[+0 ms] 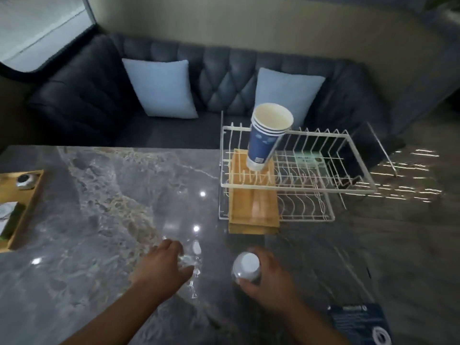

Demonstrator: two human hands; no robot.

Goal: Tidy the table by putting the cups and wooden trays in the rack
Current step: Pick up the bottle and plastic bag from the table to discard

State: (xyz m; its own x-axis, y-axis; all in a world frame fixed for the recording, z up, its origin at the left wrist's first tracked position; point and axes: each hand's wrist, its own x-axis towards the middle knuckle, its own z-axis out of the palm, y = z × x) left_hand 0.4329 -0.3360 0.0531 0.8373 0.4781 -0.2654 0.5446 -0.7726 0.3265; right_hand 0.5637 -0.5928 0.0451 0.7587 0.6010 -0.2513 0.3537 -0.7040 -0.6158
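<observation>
A white wire rack (pixel 298 189) stands on the right of the marble table (pixel 104 195). A wooden tray (pixel 254 207) lies in its lower tier, its front end sticking out. A tilted stack of blue paper cups (pixel 263 143) sits on the upper tier. Near the table's front, my left hand (pixel 161 265) curls its fingers and thumb around a blurred clear glass (pixel 190 257). My right hand (pixel 268 277) grips a small pale cup (pixel 246 267) with a white round end facing up. A second wooden tray (pixel 27 207) lies at the left edge.
The left tray holds a round metal item (pixel 25 181) and some green and white things. A dark blue card (pixel 361 322) lies at the front right. Behind the table is a dark sofa (pixel 224 78) with two pale cushions. A dark flat object (pixel 361 150) leans in the rack's right end.
</observation>
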